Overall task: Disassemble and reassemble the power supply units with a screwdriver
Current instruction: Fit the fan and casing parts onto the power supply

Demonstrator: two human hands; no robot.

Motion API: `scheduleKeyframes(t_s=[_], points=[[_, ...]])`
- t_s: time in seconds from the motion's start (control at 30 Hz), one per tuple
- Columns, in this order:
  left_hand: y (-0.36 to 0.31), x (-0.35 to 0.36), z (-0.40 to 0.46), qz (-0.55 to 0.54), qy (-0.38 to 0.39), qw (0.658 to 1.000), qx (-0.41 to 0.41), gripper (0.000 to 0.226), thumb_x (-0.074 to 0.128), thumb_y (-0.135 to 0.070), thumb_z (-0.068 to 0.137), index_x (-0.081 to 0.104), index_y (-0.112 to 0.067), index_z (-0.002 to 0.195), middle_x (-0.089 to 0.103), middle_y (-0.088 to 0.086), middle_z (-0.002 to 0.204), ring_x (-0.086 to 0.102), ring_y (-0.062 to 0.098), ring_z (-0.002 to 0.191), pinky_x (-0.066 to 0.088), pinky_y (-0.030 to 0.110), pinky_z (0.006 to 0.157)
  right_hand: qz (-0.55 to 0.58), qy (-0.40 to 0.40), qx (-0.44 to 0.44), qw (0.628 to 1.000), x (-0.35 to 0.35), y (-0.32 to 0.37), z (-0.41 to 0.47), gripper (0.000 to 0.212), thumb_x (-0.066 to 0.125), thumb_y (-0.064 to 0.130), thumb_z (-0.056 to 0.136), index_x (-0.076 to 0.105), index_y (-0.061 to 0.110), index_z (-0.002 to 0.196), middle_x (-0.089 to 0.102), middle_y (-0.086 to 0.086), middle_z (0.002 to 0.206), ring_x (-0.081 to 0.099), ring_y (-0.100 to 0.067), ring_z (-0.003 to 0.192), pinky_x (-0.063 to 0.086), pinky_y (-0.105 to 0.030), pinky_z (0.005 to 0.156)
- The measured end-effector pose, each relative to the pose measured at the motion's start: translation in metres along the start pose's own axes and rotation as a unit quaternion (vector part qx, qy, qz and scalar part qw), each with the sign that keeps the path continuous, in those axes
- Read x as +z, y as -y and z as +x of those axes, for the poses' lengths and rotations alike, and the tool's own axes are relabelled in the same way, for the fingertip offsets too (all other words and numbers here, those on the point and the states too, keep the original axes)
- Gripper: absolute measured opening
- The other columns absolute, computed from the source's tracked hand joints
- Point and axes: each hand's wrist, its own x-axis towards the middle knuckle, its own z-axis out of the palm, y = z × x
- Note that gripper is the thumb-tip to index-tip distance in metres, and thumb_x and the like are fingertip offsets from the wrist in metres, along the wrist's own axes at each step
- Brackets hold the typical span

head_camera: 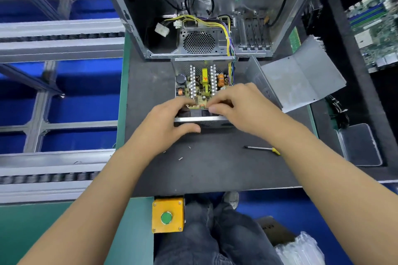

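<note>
An open power supply unit (203, 84) sits on the dark mat, its circuit board, heat sinks and coils exposed. My left hand (170, 120) grips its near wall, thumb on the outer face and fingers curled over the rim. My right hand (239, 103) reaches in from the right, its curled fingers pinching something at the near edge of the board beside the black fan. The yellow-handled screwdriver (261, 149) lies on the mat under my right forearm. A few loose screws (180, 158) lie in front of the unit. The removed metal cover (301, 79) rests to the right.
An open computer case (129, 6) stands behind, holding a second power supply (199, 42) with yellow wires. A motherboard (377, 26) lies far right, a metal tray (359, 146) at the right edge. A yellow box with a green button (167, 216) is at the bench front.
</note>
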Motion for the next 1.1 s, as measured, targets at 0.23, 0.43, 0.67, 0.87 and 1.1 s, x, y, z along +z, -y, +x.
scheduleKeyframes(t_s=[0.23,0.43,0.67,0.87,1.1], points=[[0.005,0.01,-0.009,-0.02,-0.085,0.996,0.011,0.039,0.08,-0.028,0.083,0.068,-0.013,0.117,0.061,-0.012,0.1,0.056,0.007,0.092,0.038,0.015,0.081,-0.047,0.039,0.018,0.998,-0.002,0.004,0.012,0.014,0.062,0.023,0.096,0.075,0.027,0.101,0.069,0.0,0.1,0.059,-0.013,0.088,0.044,-0.024,0.078],[-0.016,0.0,-0.005,-0.102,-0.139,0.985,-0.032,0.025,0.076,-0.023,0.088,0.069,-0.02,0.112,0.066,-0.008,0.09,0.052,-0.002,0.073,0.037,0.004,0.071,0.025,0.017,-0.049,0.998,-0.014,-0.012,-0.018,0.033,0.059,0.04,0.096,0.061,0.036,0.129,0.063,0.016,0.125,0.053,-0.004,0.116,0.037,-0.01,0.093],[-0.039,-0.044,0.025,-0.234,-0.141,0.961,-0.05,0.004,0.071,-0.023,0.093,0.069,-0.027,0.093,0.064,-0.016,0.074,0.054,-0.006,0.06,0.044,0.013,0.064,0.046,-0.019,-0.031,0.998,-0.058,0.013,0.014,0.016,0.064,0.034,0.094,0.073,0.033,0.107,0.068,0.016,0.109,0.059,-0.005,0.107,0.043,-0.024,0.089],[-0.034,-0.058,0.055,-0.236,-0.153,0.955,-0.094,0.019,0.07,-0.036,0.093,0.067,-0.017,0.093,0.056,-0.025,0.057,0.046,-0.004,0.052,0.038,0.013,0.053,0.125,0.038,0.065,0.989,-0.081,0.021,0.053,0.011,0.07,0.038,0.09,0.076,0.03,0.094,0.071,0.012,0.104,0.063,-0.006,0.102,0.046,-0.027,0.086],[-0.028,-0.063,0.075,-0.294,-0.133,0.933,-0.162,0.012,0.071,-0.044,0.089,0.07,-0.032,0.089,0.067,0.003,0.101,0.062,0.022,0.089,0.053,0.044,0.087,0.075,-0.034,0.055,0.995,-0.094,0.017,0.055,0.022,0.076,0.047,0.081,0.076,0.029,0.093,0.073,0.013,0.089,0.064,0.0,0.084,0.045,-0.014,0.066]])
